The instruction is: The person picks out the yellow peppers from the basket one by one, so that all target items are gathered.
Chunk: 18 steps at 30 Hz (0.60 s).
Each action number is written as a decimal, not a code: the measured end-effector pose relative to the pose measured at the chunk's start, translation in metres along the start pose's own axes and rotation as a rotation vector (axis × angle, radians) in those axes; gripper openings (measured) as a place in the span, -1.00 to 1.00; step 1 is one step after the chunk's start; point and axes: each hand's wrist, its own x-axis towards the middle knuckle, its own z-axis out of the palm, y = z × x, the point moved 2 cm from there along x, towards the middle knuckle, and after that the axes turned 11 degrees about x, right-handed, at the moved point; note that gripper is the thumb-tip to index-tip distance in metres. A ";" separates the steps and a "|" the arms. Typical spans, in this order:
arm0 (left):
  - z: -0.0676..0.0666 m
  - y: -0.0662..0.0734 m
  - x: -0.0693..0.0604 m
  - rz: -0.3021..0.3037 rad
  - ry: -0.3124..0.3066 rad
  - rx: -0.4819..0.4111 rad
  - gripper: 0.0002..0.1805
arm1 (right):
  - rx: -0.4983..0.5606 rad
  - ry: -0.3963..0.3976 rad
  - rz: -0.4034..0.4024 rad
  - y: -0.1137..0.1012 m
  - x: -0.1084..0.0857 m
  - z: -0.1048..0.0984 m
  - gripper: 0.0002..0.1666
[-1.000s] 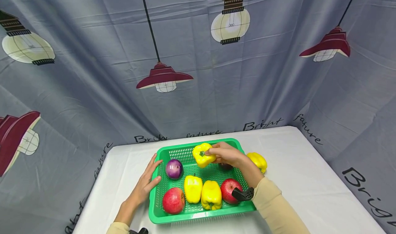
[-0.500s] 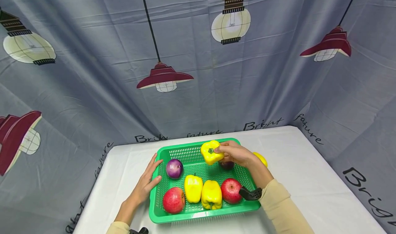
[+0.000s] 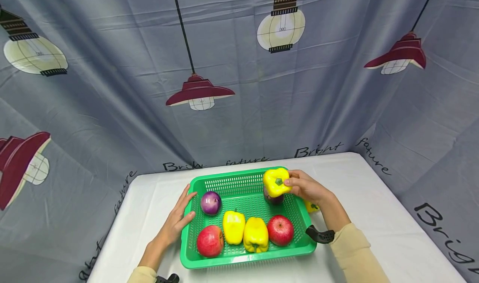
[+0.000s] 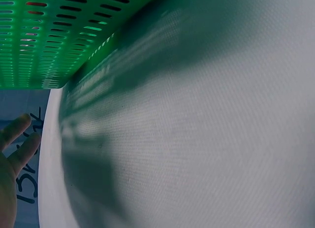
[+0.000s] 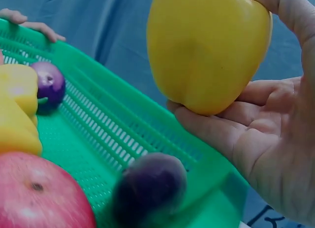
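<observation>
My right hand (image 3: 307, 188) grips a yellow bell pepper (image 3: 275, 182) between thumb and fingers, held above the back right corner of a green basket (image 3: 247, 259). In the right wrist view the pepper (image 5: 206, 50) hangs over the basket's rim. My left hand (image 3: 176, 222) lies with spread fingers against the basket's left rim. Inside the basket are a purple ball-shaped vegetable (image 3: 211, 203), two yellow peppers standing side by side, the left one (image 3: 233, 228) and the right one (image 3: 256, 235), and two red apples, left (image 3: 210, 241) and right (image 3: 280, 230). A dark purple vegetable (image 5: 150, 186) lies below the held pepper.
Another yellow pepper (image 3: 311, 207) lies on the white table (image 3: 359, 200) outside the basket's right side, partly hidden by my right arm. A grey curtain (image 3: 239, 129) with printed lamps hangs behind the table.
My right hand has moved to the right with the yellow pepper, from above the basket's back middle to its back right corner. The left hand stays at the left rim.
</observation>
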 end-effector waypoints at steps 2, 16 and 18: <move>0.001 0.000 0.000 0.004 0.006 0.005 -0.36 | 0.011 0.002 -0.011 0.000 -0.004 -0.005 -0.66; 0.001 -0.001 0.001 0.007 0.008 0.003 -0.36 | 0.042 -0.002 -0.035 0.002 -0.033 -0.033 -0.67; 0.002 -0.001 0.001 0.008 0.012 -0.001 -0.36 | 0.058 0.016 -0.045 0.001 -0.040 -0.039 -0.68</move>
